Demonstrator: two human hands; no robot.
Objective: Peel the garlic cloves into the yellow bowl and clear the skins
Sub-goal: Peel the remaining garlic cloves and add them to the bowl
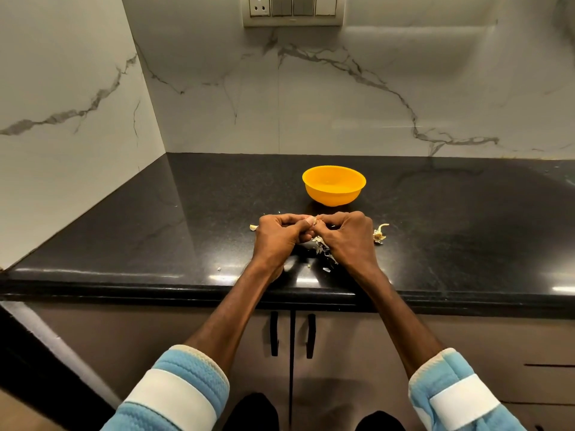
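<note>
The yellow bowl [334, 185] stands upright on the black countertop [140, 231], just beyond my hands. My left hand [281, 233] and my right hand [347, 236] meet fingertip to fingertip over the counter and pinch a small garlic clove [315, 220] between them; most of the clove is hidden by the fingers. Papery garlic skins [323, 248] lie on the counter under my hands. Right of my right hand lies a garlic stem and root piece [379, 234], and a loose clove [253, 227] lies left of my left hand.
Small skin flakes [326, 269] dot the counter near its front edge. A marble wall rises behind and to the left, with a switch panel [292, 9] above. Cupboard doors with black handles [274, 334] sit below the counter.
</note>
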